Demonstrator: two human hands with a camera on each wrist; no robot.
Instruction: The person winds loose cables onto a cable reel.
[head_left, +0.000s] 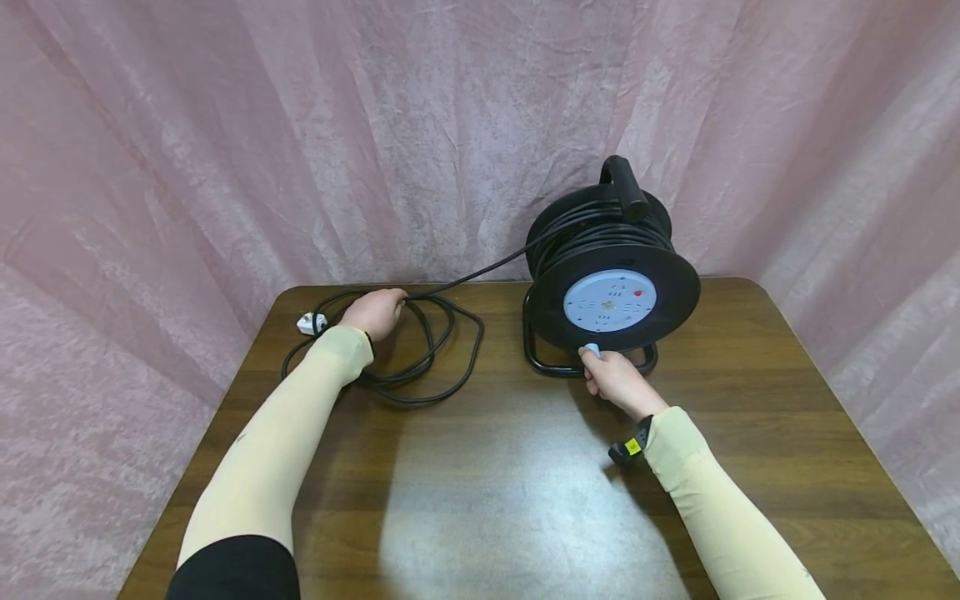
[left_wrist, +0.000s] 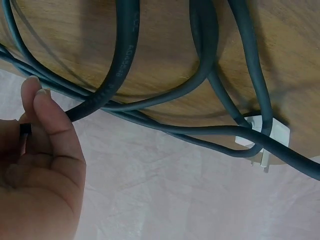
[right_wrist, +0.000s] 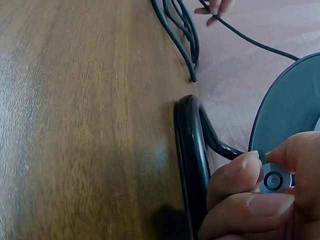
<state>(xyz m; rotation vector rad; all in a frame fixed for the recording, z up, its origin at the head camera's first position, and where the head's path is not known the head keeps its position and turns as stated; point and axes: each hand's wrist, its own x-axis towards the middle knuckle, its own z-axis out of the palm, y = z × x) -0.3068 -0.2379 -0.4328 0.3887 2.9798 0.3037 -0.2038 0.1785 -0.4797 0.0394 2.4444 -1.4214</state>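
A black cable reel point(head_left: 675, 287) with a pale blue socket panel point(head_left: 610, 300) stands at the back right on a tubular metal stand point(head_left: 551, 369). My right hand point(head_left: 618, 382) pinches the light-coloured crank knob point(right_wrist: 275, 179) at the drum's lower edge. Toward the back left, my left hand point(head_left: 375, 313) holds the black cable point(head_left: 480, 272), which runs up taut-looking to the drum. In the left wrist view the cable point(left_wrist: 107, 90) passes into the curled fingers. Loose coils point(head_left: 450, 392) lie around and beneath that hand, with a white plug point(head_left: 311, 323) at their left.
The reel's carrying handle point(head_left: 626, 187) sticks up above the drum. A wooden table point(head_left: 510, 500) carries everything, and a pink curtain point(head_left: 450, 125) hangs right behind its back edge. A small black device with a yellow label point(head_left: 632, 447) is strapped at the right wrist.
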